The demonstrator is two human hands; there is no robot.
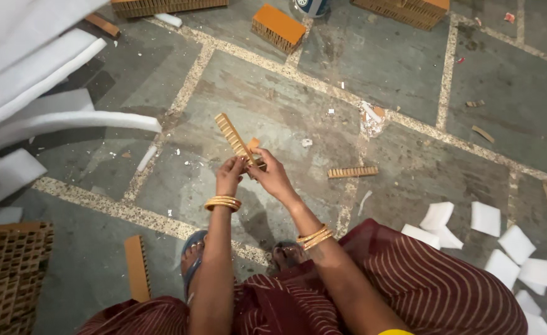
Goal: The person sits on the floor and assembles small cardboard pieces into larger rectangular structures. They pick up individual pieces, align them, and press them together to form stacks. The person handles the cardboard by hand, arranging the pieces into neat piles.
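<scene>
Cardboard, slotted and thin: the strip [235,138] stands tilted above the stone floor [410,167], its lower end pinched by the left hand [229,175] and right hand [271,175], which also seems to grip a small orange piece [253,144]. Held only at one end, it could bend or slip down among the white scraps [304,142].

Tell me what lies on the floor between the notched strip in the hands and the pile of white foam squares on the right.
In the head view, between the held notched strip and the white foam squares, a second notched strip lies on the grey floor, with a small white sliver near it.
</scene>
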